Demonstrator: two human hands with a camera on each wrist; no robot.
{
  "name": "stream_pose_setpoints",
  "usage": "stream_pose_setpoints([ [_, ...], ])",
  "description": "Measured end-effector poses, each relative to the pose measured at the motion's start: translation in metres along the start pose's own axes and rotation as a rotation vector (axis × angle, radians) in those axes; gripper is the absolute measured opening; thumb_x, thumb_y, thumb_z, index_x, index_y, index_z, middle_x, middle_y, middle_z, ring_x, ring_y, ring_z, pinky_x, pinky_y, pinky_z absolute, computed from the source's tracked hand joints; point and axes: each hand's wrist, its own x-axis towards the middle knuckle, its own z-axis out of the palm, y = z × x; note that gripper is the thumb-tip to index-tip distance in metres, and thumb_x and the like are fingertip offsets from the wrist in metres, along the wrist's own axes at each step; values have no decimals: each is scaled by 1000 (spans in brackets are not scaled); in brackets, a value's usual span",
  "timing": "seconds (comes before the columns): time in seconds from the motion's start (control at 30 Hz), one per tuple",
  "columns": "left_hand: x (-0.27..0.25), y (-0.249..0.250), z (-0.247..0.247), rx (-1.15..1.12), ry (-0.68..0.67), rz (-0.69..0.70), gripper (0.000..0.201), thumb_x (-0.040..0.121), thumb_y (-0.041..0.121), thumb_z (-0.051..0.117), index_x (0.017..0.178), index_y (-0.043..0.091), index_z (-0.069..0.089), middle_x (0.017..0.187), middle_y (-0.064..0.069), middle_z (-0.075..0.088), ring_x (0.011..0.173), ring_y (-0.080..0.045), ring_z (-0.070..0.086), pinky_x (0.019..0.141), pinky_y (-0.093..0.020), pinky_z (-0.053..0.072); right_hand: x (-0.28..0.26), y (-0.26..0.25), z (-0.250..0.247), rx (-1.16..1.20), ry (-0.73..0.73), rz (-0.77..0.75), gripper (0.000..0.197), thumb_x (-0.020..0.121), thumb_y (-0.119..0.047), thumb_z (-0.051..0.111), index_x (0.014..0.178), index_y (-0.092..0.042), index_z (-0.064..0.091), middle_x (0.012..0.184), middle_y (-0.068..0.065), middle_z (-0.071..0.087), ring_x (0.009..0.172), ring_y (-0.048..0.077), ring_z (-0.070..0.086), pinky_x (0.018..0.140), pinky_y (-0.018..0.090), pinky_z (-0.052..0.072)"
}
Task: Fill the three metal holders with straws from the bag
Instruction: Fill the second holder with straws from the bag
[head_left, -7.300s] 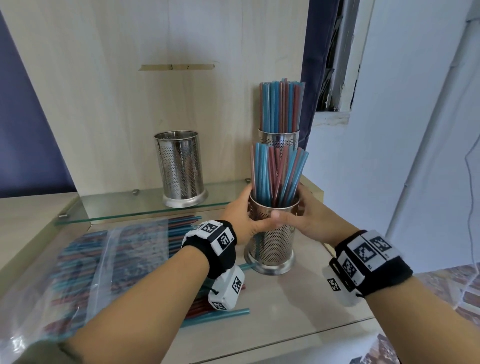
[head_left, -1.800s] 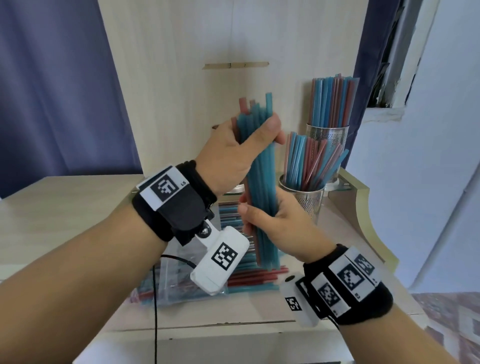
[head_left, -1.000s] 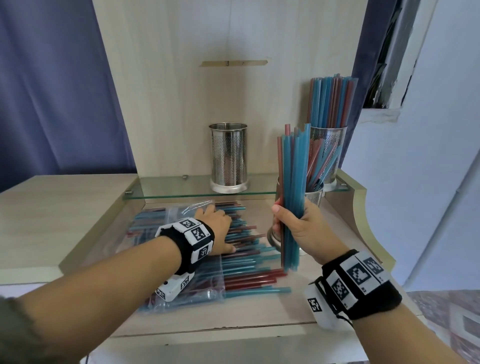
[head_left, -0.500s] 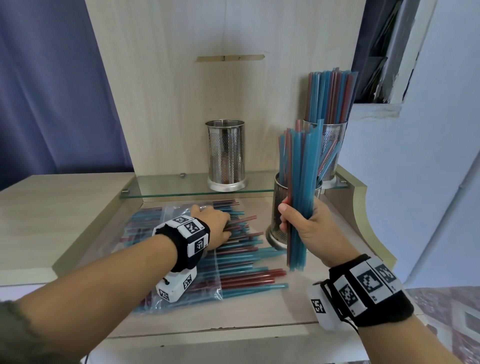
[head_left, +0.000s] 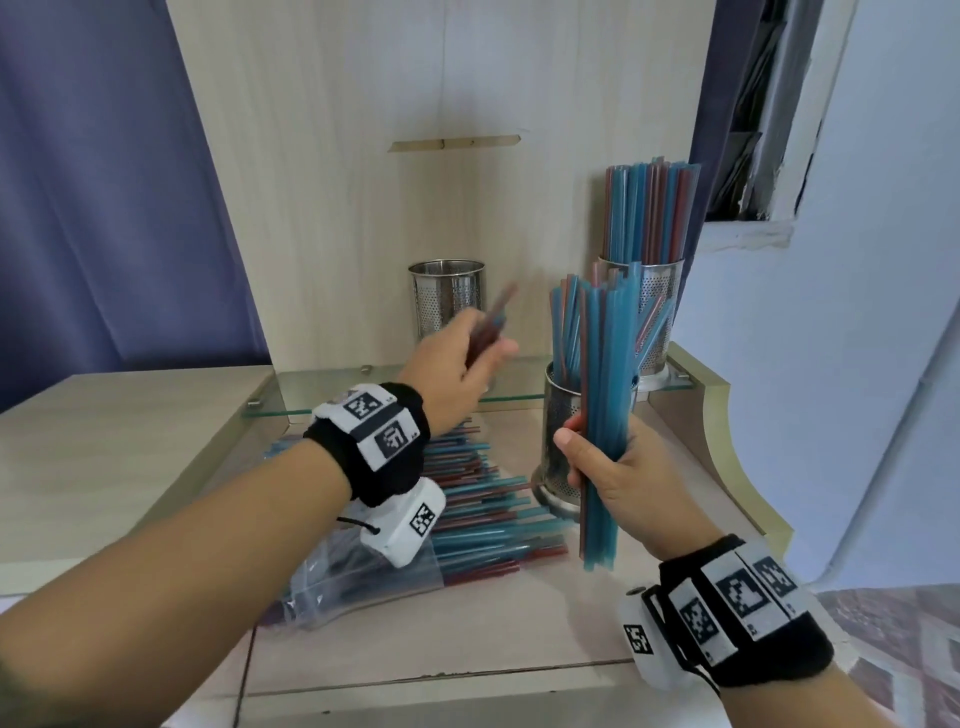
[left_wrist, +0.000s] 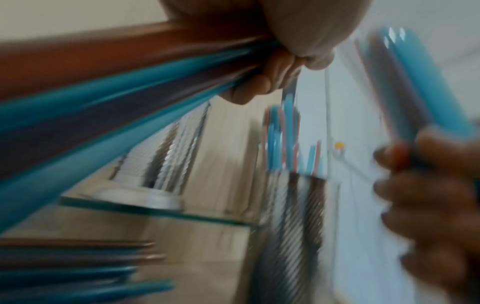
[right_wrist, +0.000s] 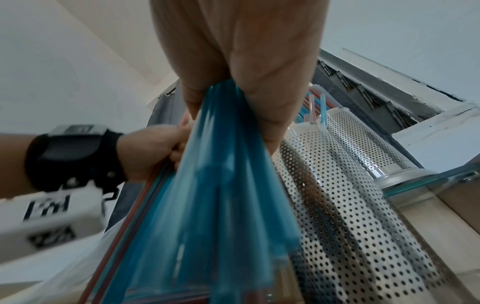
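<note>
My right hand (head_left: 605, 462) grips an upright bundle of blue and red straws (head_left: 602, 395) in front of the near metal holder (head_left: 558, 441), which holds straws. My left hand (head_left: 457, 369) is raised above the bag and pinches a few red and blue straws (head_left: 491, 325), blurred by motion; the left wrist view shows these straws (left_wrist: 103, 107) in its fingers. The empty holder (head_left: 447, 296) stands on the glass shelf (head_left: 332, 389) behind that hand. A full holder (head_left: 652, 306) stands at the shelf's right end. The clear bag of straws (head_left: 467, 519) lies on the counter.
A wooden back panel (head_left: 441, 104) rises behind the shelf. A purple curtain (head_left: 104, 182) hangs at the left. The counter's raised curved edge (head_left: 727, 441) runs along the right, with a white wall beyond it.
My left hand has lifted off the bag with a few straws and moved up towards the right-hand bundle. The right hand still holds its bundle upright, slightly lower.
</note>
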Motion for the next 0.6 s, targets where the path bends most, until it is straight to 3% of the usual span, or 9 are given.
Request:
stream_pose_setpoints([
  [0.13,12,37,-18,-391,124,-30,55,72,75,48,65,21,41,51,9,41,48,-13,44,54,-29,44,0,-10,9,29,-26,-14,31,82,-27,71,103,-6,59,65,5,55,52,12,54,52,23,48],
  [0.2,16,50,-17,-615,116,-74,57,62,79,52,55,24,42,48,9,39,46,-11,42,56,-28,45,0,-18,15,48,-57,-33,44,73,-32,73,107,-8,60,63,-5,60,53,7,56,53,20,47],
  [0.27,15,61,-14,-739,101,-123,59,53,83,59,52,25,55,54,8,52,53,-11,53,63,-29,50,-1,-25,20,52,-91,-62,42,69,-31,75,105,-14,62,63,-12,66,59,1,61,57,16,48],
  [0.33,13,65,-8,-791,102,-159,67,47,85,63,75,25,70,82,1,72,81,-17,70,82,-38,55,-3,-30,21,15,-103,-96,30,69,-30,80,91,-20,63,66,-12,67,63,2,64,58,15,49],
  [0.4,10,66,-4,-857,140,-180,77,48,83,67,93,21,71,106,-7,73,107,-24,67,100,-46,48,-3,-32,19,-20,-73,-105,24,73,-26,83,76,-24,59,56,-11,61,54,4,58,52,16,46],
  [0.47,7,69,-1,-913,180,-195,67,60,77,66,94,19,71,110,-10,72,111,-26,65,104,-49,45,-3,-32,18,-98,-16,-106,32,74,-27,85,65,-28,54,52,-7,55,50,10,54,50,21,44],
  [0.53,4,73,2,-890,196,-212,57,82,67,54,99,14,70,108,-13,72,107,-29,66,102,-53,46,-4,-34,18,-212,42,-121,36,73,-32,86,63,-27,52,62,6,56,57,21,56,53,31,46],
  [0.6,-1,78,6,-830,219,-203,77,77,77,49,110,9,66,110,-15,70,107,-34,65,99,-57,47,-4,-34,20,-264,84,-109,36,73,-30,85,68,-25,50,77,12,55,66,23,56,57,31,45],
])
